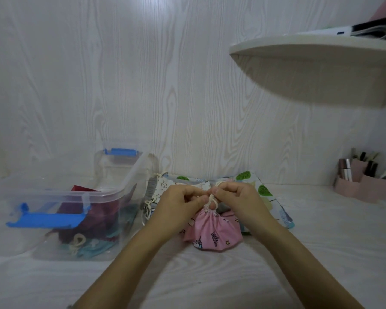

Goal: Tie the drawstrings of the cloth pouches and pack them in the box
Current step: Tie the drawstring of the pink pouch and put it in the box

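I note left hand and right hand, fingers of both pinching drawstring atop pink pouch, mid-tabletop. Box at pouch's 9 o'clock, packed pouches inside.

We see pink pouch centre, cinched shut, cream drawstring on top. White pouch and leaf-print pouch lie just behind. Open clear box on left holds packed pouches.
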{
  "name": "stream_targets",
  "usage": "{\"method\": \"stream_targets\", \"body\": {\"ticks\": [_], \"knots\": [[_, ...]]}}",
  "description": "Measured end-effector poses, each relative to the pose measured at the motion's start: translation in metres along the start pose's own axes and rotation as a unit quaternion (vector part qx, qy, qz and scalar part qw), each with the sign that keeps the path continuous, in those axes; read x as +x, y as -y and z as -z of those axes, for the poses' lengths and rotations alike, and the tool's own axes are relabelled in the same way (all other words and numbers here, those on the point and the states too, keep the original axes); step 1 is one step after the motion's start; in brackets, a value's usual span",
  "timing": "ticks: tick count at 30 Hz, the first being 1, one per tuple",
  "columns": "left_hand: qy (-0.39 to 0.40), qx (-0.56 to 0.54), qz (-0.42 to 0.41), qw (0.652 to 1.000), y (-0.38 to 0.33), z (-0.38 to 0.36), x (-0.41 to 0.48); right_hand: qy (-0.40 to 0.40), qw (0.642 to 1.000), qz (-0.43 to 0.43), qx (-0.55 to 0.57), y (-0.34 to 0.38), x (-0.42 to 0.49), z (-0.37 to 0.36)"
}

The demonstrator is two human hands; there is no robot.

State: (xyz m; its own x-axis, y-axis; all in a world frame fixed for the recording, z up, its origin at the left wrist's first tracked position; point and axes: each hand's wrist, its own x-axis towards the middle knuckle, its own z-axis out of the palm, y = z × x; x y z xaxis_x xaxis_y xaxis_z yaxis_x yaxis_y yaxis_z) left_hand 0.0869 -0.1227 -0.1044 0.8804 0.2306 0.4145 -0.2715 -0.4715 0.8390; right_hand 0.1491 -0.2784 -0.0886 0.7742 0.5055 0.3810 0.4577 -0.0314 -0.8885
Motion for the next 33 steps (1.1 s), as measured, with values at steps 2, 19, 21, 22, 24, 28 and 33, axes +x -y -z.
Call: {"method": "stream_targets", "body": {"ticks": [2, 19, 21, 22, 24, 28, 33], "knots": [[-0.002, -0.002, 0.005, 1.0, 0.001, 0.001, -0.001, -0.008, 1.0, -0.008, 0.003, -0.002, 0.002, -0.001], [-0.009, 0.008, 0.004, 1.0, 0.001, -0.006, -0.002, -0.092, 0.94, 0.209, -0.255, -0.016, -0.002, -0.01], [0.003, 0.019, 0.0, 1.0, 0.001, -0.006, -0.001, -0.077, 0.924, 0.235, -0.29, -0.019, 0.001, -0.009], [0.011, 0.02, 0.002, 1.0, 0.001, -0.006, -0.001, -0.068, 0.92, 0.239, -0.302, -0.02, 0.001, -0.008], [0.024, 0.015, 0.009, 1.0, 0.001, -0.006, -0.001, -0.052, 0.914, 0.24, -0.321, -0.021, 0.003, -0.007], [0.037, 0.022, 0.008, 0.999, 0.003, -0.006, -0.001, -0.023, 0.902, 0.238, -0.36, -0.02, 0.002, -0.004], [0.029, 0.109, -0.039, 0.993, 0.005, -0.01, -0.003, -0.02, 0.9, 0.219, -0.375, -0.019, 0.001, -0.004]]}}
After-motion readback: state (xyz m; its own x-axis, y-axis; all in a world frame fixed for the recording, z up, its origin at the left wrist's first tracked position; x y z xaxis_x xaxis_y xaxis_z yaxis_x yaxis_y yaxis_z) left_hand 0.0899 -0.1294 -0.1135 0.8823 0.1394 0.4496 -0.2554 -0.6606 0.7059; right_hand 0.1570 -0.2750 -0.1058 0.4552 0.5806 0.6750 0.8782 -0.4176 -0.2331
